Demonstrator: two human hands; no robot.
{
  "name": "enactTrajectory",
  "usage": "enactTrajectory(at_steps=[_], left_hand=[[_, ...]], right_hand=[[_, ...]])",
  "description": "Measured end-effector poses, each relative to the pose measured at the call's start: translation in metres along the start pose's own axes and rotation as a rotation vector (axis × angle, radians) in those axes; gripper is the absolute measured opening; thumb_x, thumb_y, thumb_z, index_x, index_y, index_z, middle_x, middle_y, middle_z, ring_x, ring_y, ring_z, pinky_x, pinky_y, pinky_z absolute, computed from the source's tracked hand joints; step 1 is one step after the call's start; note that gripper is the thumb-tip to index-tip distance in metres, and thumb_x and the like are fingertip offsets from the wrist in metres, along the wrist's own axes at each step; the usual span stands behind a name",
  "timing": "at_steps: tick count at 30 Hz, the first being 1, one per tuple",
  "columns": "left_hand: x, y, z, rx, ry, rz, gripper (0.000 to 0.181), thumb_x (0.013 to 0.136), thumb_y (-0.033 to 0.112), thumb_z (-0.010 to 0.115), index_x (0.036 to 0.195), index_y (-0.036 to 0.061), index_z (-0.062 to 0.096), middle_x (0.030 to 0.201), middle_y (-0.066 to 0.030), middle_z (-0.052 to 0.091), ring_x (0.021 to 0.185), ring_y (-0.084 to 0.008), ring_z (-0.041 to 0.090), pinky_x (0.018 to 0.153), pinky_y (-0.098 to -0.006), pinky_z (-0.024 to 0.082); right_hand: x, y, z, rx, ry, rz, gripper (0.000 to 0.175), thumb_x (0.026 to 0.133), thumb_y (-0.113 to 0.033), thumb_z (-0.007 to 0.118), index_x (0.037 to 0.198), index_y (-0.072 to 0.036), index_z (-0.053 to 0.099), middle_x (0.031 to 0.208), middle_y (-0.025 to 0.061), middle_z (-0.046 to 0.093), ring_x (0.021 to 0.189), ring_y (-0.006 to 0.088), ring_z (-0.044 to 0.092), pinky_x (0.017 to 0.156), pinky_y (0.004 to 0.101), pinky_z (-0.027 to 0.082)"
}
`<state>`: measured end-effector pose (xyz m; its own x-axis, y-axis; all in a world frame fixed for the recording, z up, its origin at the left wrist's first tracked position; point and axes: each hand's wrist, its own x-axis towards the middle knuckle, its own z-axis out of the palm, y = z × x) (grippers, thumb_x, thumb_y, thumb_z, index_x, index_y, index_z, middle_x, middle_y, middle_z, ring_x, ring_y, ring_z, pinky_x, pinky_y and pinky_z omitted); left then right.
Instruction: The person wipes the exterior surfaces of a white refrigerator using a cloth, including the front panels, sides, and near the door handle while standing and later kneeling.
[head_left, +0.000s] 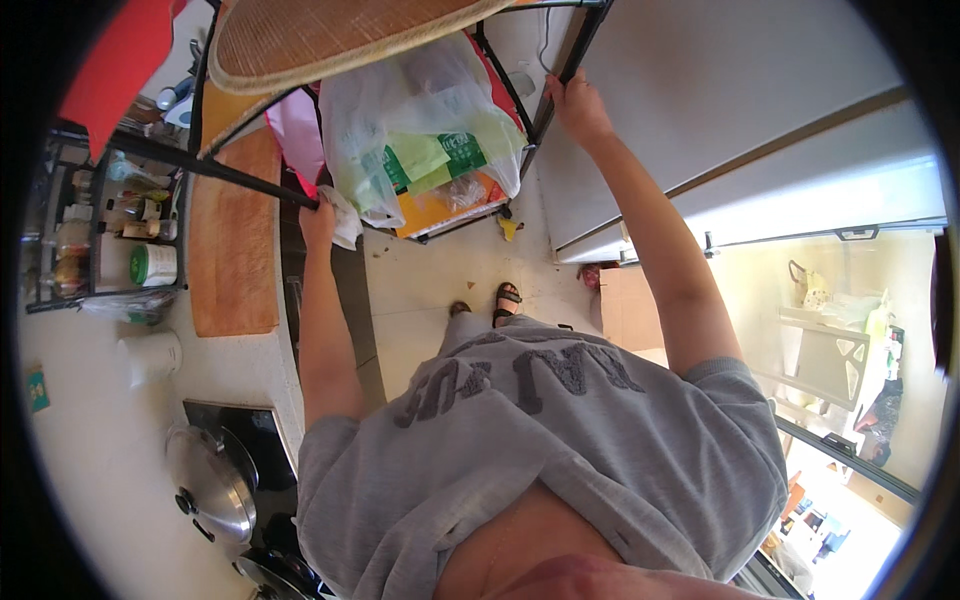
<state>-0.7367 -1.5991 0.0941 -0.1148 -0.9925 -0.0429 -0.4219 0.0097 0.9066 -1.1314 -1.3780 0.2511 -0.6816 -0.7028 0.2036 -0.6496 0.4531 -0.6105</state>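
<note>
A black metal rack (247, 180) stands before me, with a round woven tray (337, 41) on its top. My left hand (318, 225) is at the rack's left bar with a white cloth (343, 219) bunched in it; its fingers are mostly hidden. On the right, my right hand (585, 109) is closed around the rack's dark upright (577, 49). Between my hands, a translucent plastic bag (375, 127) with green print sits low in the rack. Under the bag shows an orange box (420, 214), and pink material (296, 135) hangs beside it.
A large grey refrigerator-like cabinet (697, 90) borders the right side. To the left runs a counter with a wooden board (232, 247), a shelf of jars (154, 264) and a cooktop (262, 435) bearing a lidded steel pan (210, 480). A cardboard box (628, 304) stands on the tiled floor (420, 277).
</note>
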Motion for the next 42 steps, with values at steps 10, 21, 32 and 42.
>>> enactTrajectory(at_steps=[10, 21, 32, 42], left_hand=[[-0.093, -0.029, -0.042, -0.097, 0.160, 0.060, 0.035, 0.085, 0.029, 0.058, 0.087, -0.0051, 0.059, 0.074, -0.0181, 0.064, 0.075, -0.0306, 0.063, 0.066, -0.0381, 0.045], [-0.204, -0.032, -0.076, -0.267, 0.259, 0.049, 0.031, 0.084, 0.023, 0.059, 0.095, -0.0060, 0.058, 0.083, -0.0129, 0.063, 0.078, -0.0217, 0.060, 0.069, -0.0347, 0.047], [-0.353, -0.045, -0.097, -0.218, 0.402, -0.079, 0.041, 0.079, 0.036, 0.063, 0.083, -0.0049, 0.061, 0.077, -0.0167, 0.065, 0.071, -0.0239, 0.063, 0.065, -0.0375, 0.048], [-0.508, -0.028, -0.096, -0.033, 0.601, -0.321, 0.036, 0.080, 0.037, 0.056, 0.076, 0.0032, 0.067, 0.072, -0.0184, 0.065, 0.074, -0.0335, 0.065, 0.066, -0.0416, 0.050]], right_hand=[[-0.064, -0.006, -0.016, 0.037, -0.016, -0.072, 0.045, 0.091, -0.038, 0.049, 0.107, 0.003, 0.042, 0.086, 0.0292, 0.062, 0.085, 0.0458, 0.059, 0.074, 0.0508, 0.048], [-0.152, -0.050, -0.101, -0.016, -0.064, -0.149, 0.038, 0.092, -0.034, 0.048, 0.103, 0.002, 0.043, 0.082, 0.0290, 0.062, 0.081, 0.0462, 0.060, 0.072, 0.0522, 0.048], [-0.218, -0.024, -0.152, -0.033, -0.097, -0.359, 0.035, 0.092, -0.032, 0.051, 0.104, 0.000, 0.047, 0.082, 0.0227, 0.064, 0.080, 0.0406, 0.062, 0.067, 0.0485, 0.046], [-0.251, -0.004, -0.113, 0.110, -0.171, -0.716, 0.025, 0.095, -0.024, 0.049, 0.098, 0.002, 0.049, 0.083, 0.0156, 0.067, 0.081, 0.0353, 0.063, 0.071, 0.0423, 0.047]])
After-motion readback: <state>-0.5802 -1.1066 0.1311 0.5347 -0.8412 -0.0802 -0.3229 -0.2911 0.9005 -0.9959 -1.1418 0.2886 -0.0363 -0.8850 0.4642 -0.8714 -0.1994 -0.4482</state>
